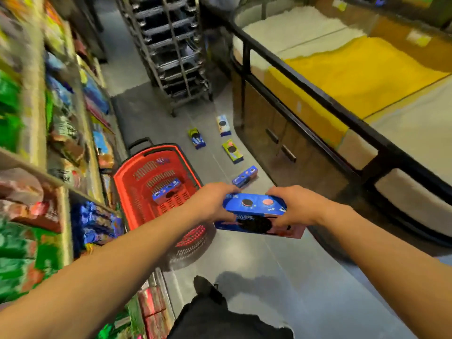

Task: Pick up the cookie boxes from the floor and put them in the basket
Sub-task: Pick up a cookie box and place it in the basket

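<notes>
**Aisle stock: cookie boxes, basket, two hands**

Left hand [212, 200]: fingers curled round the left end of a blue cookie box [254, 204], thumb side on top. Right hand [297, 204]: closed on the right end of the same box. The held box is in the air, at about 3 o'clock from the basket, just beside its rim. A pink-and-blue box face [259, 226] shows directly beneath; whether it is a second box or the same carton's side, cannot tell.

Red basket [122, 189]: one, on the floor, black handle at its 12 o'clock. Contents: one blue cookie box [166, 189].

Floor [256, 265]: grey, smooth, a narrow aisle. Loose boxes on it, at 1 to 2 o'clock from the basket: four, well apart: green-and-blue [196, 138], pale blue [223, 125], green [232, 150], dark blue [245, 176].

Shelving [61, 118] with packaged goods at 9 o'clock, blurred. Metal tray rack [176, 52] at 12 o'clock. Counter with black rail [318, 94] at 3 o'clock.
</notes>
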`<state>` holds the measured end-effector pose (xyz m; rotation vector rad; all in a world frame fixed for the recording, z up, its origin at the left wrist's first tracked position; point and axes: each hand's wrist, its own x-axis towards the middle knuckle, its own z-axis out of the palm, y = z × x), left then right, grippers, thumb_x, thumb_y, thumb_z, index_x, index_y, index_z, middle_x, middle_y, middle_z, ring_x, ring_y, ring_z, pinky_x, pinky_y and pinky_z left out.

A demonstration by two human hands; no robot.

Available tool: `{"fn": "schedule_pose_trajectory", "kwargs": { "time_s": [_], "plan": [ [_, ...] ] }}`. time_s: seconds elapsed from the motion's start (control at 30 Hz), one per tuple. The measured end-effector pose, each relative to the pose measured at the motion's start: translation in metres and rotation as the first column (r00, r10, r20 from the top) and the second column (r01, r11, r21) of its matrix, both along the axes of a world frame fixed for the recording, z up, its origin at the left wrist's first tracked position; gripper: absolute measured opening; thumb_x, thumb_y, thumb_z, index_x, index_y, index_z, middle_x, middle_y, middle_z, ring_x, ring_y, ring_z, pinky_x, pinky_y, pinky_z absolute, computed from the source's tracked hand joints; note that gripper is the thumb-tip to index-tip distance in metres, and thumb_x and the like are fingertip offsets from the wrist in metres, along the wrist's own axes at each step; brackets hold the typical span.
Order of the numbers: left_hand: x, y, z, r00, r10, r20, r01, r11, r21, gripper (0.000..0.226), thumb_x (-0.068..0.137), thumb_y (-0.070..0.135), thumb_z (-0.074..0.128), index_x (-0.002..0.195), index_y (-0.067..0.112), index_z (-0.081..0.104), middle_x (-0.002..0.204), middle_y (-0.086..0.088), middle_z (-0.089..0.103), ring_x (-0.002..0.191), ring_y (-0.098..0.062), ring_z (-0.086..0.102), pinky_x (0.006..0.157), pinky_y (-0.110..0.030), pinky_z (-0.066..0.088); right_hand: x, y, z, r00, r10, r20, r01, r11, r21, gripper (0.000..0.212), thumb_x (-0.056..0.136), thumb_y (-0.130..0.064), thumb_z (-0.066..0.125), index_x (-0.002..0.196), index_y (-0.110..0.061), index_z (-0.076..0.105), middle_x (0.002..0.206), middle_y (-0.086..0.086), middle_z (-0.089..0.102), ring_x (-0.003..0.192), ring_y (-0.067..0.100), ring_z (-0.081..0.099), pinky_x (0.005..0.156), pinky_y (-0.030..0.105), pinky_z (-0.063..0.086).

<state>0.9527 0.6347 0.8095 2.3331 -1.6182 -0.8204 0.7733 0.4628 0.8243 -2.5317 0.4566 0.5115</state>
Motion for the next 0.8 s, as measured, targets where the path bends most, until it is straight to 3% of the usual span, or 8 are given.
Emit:
{"fn": "schedule_pose_trajectory", "kwargs": {
  "time_s": [0.27,0.37,0.57,0.63,0.73,0.8],
  "plan": [
    [0.138,0.079,-0.009,0.979,0.199,0.043,-0.192,0.973,-0.129,0.059,0.062,0.048,0.065,0.114,0.02,0.062,0.105,-0.004,0.067,0.098,-0.026,0.06,0.082,-0.037,0.047,0.172,0.047,-0.014,0.982,0.171,0.075,-0.167,0.984,-0.062,0.058,0.071,-0.051,0.071,0.122,-0.033,0.052,0.109,-0.01,0.065,0.096,0.016,0.06,0.075,0.03,0.048],
    [0.169,0.098,-0.014,0.954,0.301,0.0,-0.299,0.947,-0.114,0.059,0.067,0.043,0.074,0.119,0.02,0.06,0.112,-0.002,0.065,0.103,-0.023,0.059,0.084,-0.033,0.045,0.218,0.058,-0.016,0.968,0.24,0.071,-0.235,0.969,-0.07,0.053,0.071,-0.052,0.07,0.118,-0.031,0.054,0.108,-0.008,0.065,0.098,0.018,0.061,0.069,0.029,0.044],
    [0.217,0.133,-0.037,0.892,0.452,-0.023,-0.453,0.891,-0.043,0.064,0.065,0.034,0.081,0.123,0.021,0.059,0.115,-0.005,0.063,0.106,-0.024,0.057,0.086,-0.031,0.043,0.302,0.07,-0.041,0.911,0.411,0.025,-0.412,0.91,0.04,0.06,0.07,-0.044,0.073,0.124,-0.031,0.052,0.112,-0.004,0.065,0.101,0.022,0.061,0.076,0.03,0.045],
    [0.239,0.143,-0.052,0.846,0.531,-0.041,-0.532,0.846,-0.024,0.061,0.064,0.034,0.081,0.12,0.02,0.061,0.112,-0.004,0.064,0.104,-0.024,0.057,0.085,-0.031,0.042,0.342,0.074,-0.059,0.882,0.472,0.019,-0.471,0.877,0.091,0.058,0.071,-0.041,0.074,0.124,-0.028,0.053,0.112,-0.003,0.065,0.1,0.023,0.06,0.077,0.031,0.045],
    [0.266,0.152,-0.078,0.756,0.65,-0.08,-0.652,0.758,-0.012,0.065,0.06,0.055,0.073,0.115,0.023,0.064,0.108,0.0,0.067,0.1,-0.021,0.06,0.081,-0.028,0.042,0.396,0.079,-0.088,0.84,0.542,0.018,-0.54,0.834,0.114,0.058,0.072,-0.043,0.073,0.124,-0.027,0.052,0.114,-0.001,0.064,0.102,0.025,0.06,0.079,0.034,0.049],
    [0.28,0.155,-0.096,0.665,0.741,-0.093,-0.742,0.67,0.029,0.07,0.058,0.051,0.076,0.12,0.022,0.062,0.111,-0.002,0.066,0.102,-0.022,0.06,0.084,-0.031,0.045,0.426,0.08,-0.113,0.811,0.584,0.024,-0.581,0.801,0.147,0.062,0.07,-0.051,0.071,0.125,-0.03,0.051,0.115,-0.001,0.065,0.103,0.027,0.062,0.081,0.039,0.052]
  ]
}}
